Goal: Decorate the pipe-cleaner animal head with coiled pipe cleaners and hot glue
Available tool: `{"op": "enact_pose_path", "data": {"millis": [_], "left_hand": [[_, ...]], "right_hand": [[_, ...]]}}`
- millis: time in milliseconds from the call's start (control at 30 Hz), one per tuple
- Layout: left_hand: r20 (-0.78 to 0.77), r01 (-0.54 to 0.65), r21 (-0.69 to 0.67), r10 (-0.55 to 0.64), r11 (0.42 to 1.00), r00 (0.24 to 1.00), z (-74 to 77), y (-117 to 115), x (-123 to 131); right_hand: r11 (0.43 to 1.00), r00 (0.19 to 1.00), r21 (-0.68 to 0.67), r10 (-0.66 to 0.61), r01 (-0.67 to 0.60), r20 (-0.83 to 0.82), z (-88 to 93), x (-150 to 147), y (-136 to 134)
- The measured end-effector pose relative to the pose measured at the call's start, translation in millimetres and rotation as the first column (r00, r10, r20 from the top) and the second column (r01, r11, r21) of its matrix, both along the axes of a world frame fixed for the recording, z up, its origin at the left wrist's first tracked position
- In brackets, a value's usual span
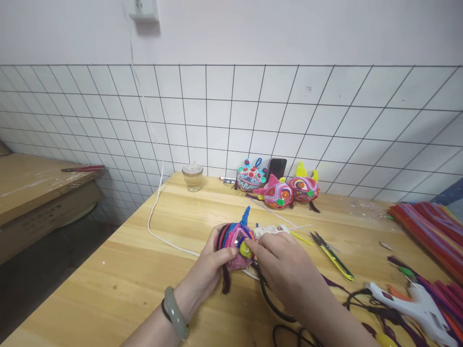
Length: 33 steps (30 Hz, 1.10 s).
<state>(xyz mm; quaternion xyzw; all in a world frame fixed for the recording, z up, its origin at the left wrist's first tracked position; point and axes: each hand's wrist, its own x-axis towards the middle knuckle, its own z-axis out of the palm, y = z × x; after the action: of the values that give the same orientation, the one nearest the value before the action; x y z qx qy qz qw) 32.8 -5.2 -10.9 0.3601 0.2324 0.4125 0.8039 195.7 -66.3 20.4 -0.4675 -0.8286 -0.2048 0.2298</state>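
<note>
My left hand (213, 255) is wrapped around a small round pipe-cleaner animal ornament (229, 236), its thumb across the front. The ornament has pink, blue and black stripes, a blue pointed ear (245, 217) standing up and a dark tassel (225, 279) hanging down. My right hand (278, 260) has its fingers curled, with the index fingertip against a yellow coil (246, 248) on the ornament's front. Its thumb is mostly hidden, so how it grips the coil shows only in part. Just behind my right hand lies a white object (267, 231), partly covered.
Three similar ornaments (278, 193) and a phone (277, 167) stand at the back, with a lidded glass cup (192, 176) to their left. On the right are yellow-handled scissors (333, 255), a white glue gun (412, 303) and bundled pipe cleaners (427, 226). A white cable (162, 236) crosses the table.
</note>
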Motion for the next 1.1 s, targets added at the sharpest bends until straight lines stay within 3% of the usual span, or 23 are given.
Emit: {"op": "enact_pose_path", "data": {"millis": [533,1100], "left_hand": [[0.035,-0.026,0.032,0.025,0.999,0.999,-3.5,0.1,2.1],[0.033,-0.005,0.03,0.004,1.0,0.999,-6.1,-2.1,2.9]], "right_hand": [[0.999,0.984,-0.02,-0.028,0.025,-0.175,0.4,-5.5,-0.2],[0.998,0.983,-0.001,-0.062,0.063,-0.172,0.6,-6.8,-1.8]]}}
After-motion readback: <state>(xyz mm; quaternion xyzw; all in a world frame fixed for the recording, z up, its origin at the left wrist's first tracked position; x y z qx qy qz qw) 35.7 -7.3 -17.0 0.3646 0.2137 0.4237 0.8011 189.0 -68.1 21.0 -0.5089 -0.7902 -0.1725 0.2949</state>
